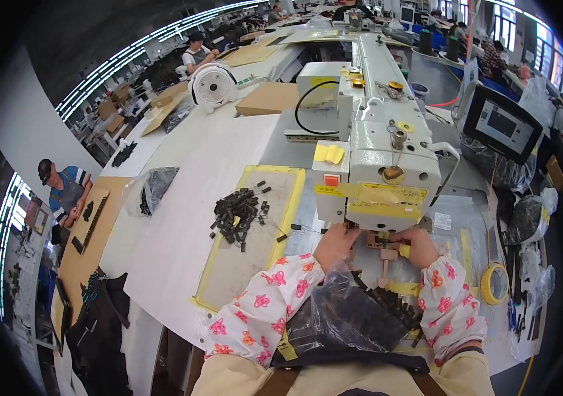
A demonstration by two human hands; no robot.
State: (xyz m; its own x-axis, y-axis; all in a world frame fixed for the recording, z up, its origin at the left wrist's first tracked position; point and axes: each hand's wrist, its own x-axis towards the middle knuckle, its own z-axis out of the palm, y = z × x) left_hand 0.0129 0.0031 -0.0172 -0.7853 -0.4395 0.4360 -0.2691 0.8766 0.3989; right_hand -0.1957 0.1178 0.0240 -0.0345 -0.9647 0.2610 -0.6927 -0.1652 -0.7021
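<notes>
Both my hands are up at the needle area of a white industrial sewing machine (393, 145). My left hand (336, 245) reaches in from the left with its fingers bent, their tips partly hidden under the machine head. On the other side my right hand (421, 247) has curled fingers beside a small pinkish-brown clamp (383, 253); something yellow shows at its fingers. What either hand pinches is too small or hidden to make out. Below the hands, a clear plastic bag (321, 323) lies against my apron, with many small black pieces (390, 310) by it.
Left of the machine, a yellow-edged board (205, 290) bears a heap of small black pieces (236, 214) with threads. A control screen (502, 124), a yellow tape roll (494, 284) and plastic bags are at right. A white fan (213, 86) and cardboard box (268, 99) stand farther back. Other people sit at left.
</notes>
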